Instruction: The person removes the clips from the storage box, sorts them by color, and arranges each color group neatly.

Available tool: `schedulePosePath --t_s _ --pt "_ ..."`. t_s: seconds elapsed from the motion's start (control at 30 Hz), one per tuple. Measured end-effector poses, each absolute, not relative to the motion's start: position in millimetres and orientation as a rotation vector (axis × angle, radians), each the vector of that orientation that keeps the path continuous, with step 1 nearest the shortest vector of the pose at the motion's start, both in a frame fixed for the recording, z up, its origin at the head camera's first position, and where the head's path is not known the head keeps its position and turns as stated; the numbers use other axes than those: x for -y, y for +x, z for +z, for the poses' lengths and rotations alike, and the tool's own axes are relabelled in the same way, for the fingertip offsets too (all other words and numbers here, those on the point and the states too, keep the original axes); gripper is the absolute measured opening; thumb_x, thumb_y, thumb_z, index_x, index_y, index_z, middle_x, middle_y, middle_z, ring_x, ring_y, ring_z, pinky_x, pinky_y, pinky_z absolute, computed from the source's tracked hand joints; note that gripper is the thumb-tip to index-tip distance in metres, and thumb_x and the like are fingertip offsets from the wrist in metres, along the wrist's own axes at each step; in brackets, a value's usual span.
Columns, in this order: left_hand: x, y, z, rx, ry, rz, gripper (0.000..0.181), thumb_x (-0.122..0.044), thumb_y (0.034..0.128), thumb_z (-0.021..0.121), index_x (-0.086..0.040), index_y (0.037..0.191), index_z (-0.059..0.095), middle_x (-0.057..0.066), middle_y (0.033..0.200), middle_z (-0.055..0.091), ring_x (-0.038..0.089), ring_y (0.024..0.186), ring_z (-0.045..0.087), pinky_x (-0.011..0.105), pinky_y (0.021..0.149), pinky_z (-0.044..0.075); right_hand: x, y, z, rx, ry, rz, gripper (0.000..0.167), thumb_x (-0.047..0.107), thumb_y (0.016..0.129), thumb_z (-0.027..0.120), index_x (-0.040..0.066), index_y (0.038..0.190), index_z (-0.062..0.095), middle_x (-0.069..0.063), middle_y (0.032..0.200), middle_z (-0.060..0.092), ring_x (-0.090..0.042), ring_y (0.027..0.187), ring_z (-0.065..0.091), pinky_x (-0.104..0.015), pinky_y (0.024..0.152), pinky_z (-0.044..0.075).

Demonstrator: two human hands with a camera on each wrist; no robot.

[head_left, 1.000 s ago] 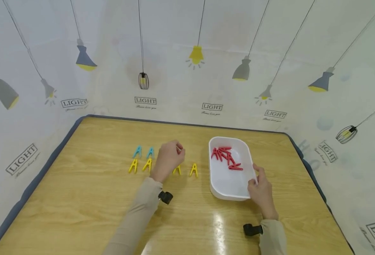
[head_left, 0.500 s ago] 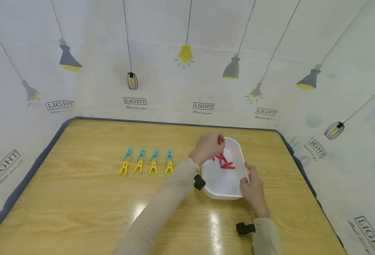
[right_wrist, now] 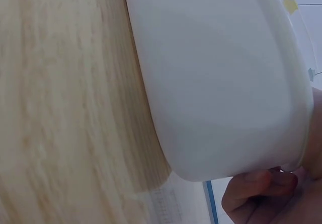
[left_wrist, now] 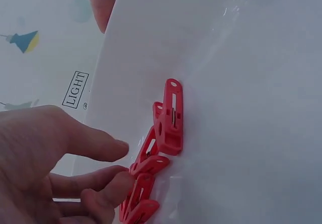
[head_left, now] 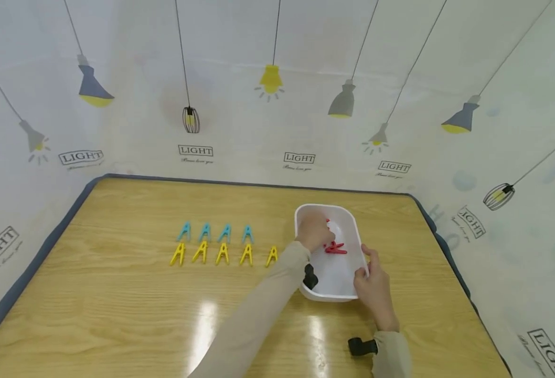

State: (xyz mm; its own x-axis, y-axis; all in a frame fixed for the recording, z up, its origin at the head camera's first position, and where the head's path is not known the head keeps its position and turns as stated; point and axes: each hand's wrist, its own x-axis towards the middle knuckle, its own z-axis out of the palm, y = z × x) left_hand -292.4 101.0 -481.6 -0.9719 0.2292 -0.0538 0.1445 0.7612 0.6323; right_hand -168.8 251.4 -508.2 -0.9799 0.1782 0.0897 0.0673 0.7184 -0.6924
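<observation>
My left hand reaches down into a white plastic tub. In the left wrist view its thumb and fingers are apart, and the fingertips are at a small heap of red clothespins. One red clothespin lies at the top of that heap; no clothespin is seen pinched. My right hand grips the tub's right rim, thumb on the near side. In the right wrist view, its curled fingers are at the tub's outer wall.
Left of the tub on the wooden table stands a row of several blue clothespins. In front of it runs a row of several yellow clothespins. A lamp-patterned wall covering borders the table's back and sides.
My left hand has moved right, from the clothespin rows over the tub and down into it. The rows it covered now show. My right hand still holds the tub's rim.
</observation>
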Motion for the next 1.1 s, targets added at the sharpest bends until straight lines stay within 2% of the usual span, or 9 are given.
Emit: schedulePosePath --t_s 0.23,0.5,0.83,0.93,1.1 --pt "-101.6 -285.7 -478.5 -2.846 0.291 0.795 0.030 -0.016 0.0800 0.075 -0.016 0.067 0.048 -0.006 0.063 0.045 0.011 0.061 0.045 0.022 0.056 0.033 -252.4 -168.2 -507.5 2.753 -0.172 1.101 0.054 -0.003 0.091 0.048 0.005 0.144 0.045 -0.007 0.067 0.047 -0.014 0.055 0.042 -0.027 0.050 0.035" --pt "-100.6 -282.2 -482.8 -2.926 0.363 0.748 0.014 -0.018 0.0789 0.076 -0.013 0.082 0.063 -0.002 0.076 0.066 0.013 0.069 0.054 0.023 0.065 0.043 -253.0 -166.9 -505.9 2.763 -0.179 1.093 0.052 -0.003 0.093 0.048 0.004 0.144 0.044 -0.008 0.069 0.048 -0.014 0.057 0.042 -0.026 0.051 0.035" --pt "-100.5 -286.7 -485.6 -2.920 0.392 0.759 0.019 -0.014 0.0786 0.075 -0.012 0.075 0.056 0.000 0.073 0.058 0.016 0.070 0.052 0.025 0.070 0.042 -252.4 -167.1 -503.0 2.756 -0.173 1.117 0.054 -0.003 0.092 0.047 0.004 0.145 0.044 -0.008 0.069 0.049 -0.014 0.057 0.043 -0.026 0.051 0.036" --pt "-101.4 -286.6 -483.4 -2.925 0.424 0.735 0.021 -0.012 0.0795 0.073 -0.012 0.073 0.053 0.000 0.070 0.055 0.015 0.068 0.051 0.024 0.067 0.040 -252.8 -167.3 -503.5 2.768 -0.190 1.124 0.055 -0.002 0.092 0.047 0.005 0.147 0.043 -0.007 0.068 0.048 -0.015 0.057 0.043 -0.026 0.051 0.036" --pt "-100.4 -286.0 -476.6 -2.951 0.454 0.797 0.028 -0.009 0.0807 0.071 -0.014 0.066 0.047 -0.004 0.059 0.043 0.012 0.056 0.043 0.023 0.051 0.033 -251.7 -169.0 -504.1 2.760 -0.181 1.125 0.054 -0.002 0.092 0.047 0.005 0.146 0.044 -0.005 0.067 0.045 -0.014 0.056 0.042 -0.026 0.050 0.035"
